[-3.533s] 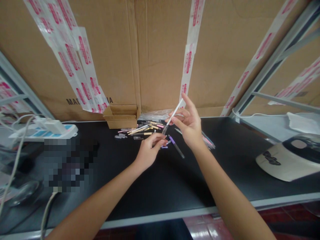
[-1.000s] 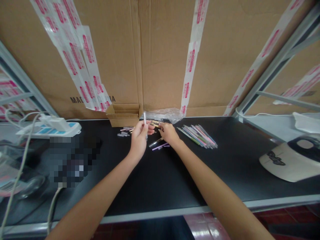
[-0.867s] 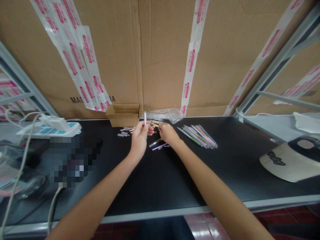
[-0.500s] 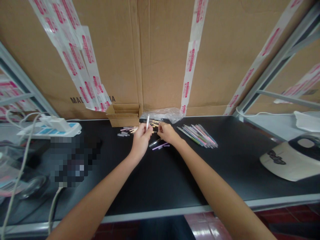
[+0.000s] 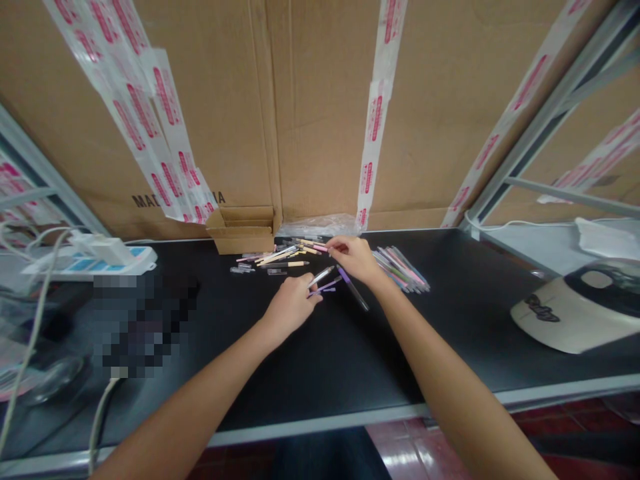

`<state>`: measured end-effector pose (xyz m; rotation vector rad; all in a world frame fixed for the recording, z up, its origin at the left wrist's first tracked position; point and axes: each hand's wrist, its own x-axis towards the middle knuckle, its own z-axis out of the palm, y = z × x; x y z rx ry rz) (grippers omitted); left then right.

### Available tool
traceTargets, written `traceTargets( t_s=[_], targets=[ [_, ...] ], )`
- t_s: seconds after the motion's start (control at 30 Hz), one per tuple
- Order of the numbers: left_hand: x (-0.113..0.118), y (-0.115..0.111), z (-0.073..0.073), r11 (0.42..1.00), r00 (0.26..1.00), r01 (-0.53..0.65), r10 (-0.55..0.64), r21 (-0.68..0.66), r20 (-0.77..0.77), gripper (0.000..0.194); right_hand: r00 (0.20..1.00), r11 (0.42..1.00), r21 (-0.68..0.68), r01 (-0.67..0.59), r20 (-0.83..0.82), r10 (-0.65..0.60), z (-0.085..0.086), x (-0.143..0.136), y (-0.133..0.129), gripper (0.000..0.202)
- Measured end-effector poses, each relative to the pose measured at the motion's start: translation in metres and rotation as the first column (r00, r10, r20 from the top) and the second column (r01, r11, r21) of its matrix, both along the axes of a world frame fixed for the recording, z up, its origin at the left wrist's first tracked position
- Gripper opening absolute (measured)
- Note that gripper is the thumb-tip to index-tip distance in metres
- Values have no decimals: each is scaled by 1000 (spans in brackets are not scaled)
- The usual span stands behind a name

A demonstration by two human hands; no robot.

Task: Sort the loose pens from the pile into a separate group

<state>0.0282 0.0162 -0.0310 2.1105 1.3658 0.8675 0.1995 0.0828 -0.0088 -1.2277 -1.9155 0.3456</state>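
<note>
My left hand (image 5: 293,303) is closed around a clear pen tube (image 5: 323,275) with a dark tip, held low over the black table. Thin purple pieces (image 5: 327,288) lie beside its fingers. Above and to the right, my right hand (image 5: 355,257) has its fingertips pinched at the end of a pink pen piece (image 5: 320,247) at the edge of the loose pile. A purple pen (image 5: 353,290) with a clear barrel lies slanted just below my right hand. Cream-coloured pen parts (image 5: 287,265) and clear caps (image 5: 243,268) are scattered left of the hands.
Partly behind my right wrist lies a bundle of clear-barrelled pens (image 5: 407,270). A small open cardboard box (image 5: 245,237) and a clear plastic bag (image 5: 325,225) stand against the big carton. A power strip (image 5: 133,260) is at left, a white cap (image 5: 560,320) at right.
My left hand has lowered toward me, and its tube has tipped from upright to slanting right. My right hand has shifted up to the pink piece. A purple pen now lies below it.
</note>
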Motion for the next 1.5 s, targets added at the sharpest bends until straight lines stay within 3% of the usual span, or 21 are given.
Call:
traceTargets(
  t_s=[0.17,0.43,0.6,0.73,1.1,1.27,1.4,1.5],
  targets=[
    [3,0,-9,999,999,-31,32,22,-34,5,994,1000,-16,-20,-111,18,7,6,-6,12],
    [7,-6,-4,993,972,-49,72,105,-222,5,965,990,-89,-107,-247,82,9,10,-5,12],
    [7,-9,6,997,902,-49,72,66,-425,14,897,919,-252,-304,-402,186,13,12,-8,20],
    [7,-11,14,998,835,-16,45,57,-549,17,871,898,-273,-344,-451,196,15,13,-9,18],
    [11,-13,10,999,814,-9,37,51,-580,20,869,901,-265,-342,-455,195,12,20,-4,15],
    [9,-10,12,998,877,-59,60,19,-476,19,876,897,-293,-332,-449,178,14,22,-6,14],
    [3,-1,14,995,986,-82,72,-61,-150,16,815,813,-338,-474,-517,261,18,17,-14,18],
    [-2,6,13,994,994,-78,83,-76,75,17,770,766,-337,-547,-560,304,20,9,-20,21]
  ],
)
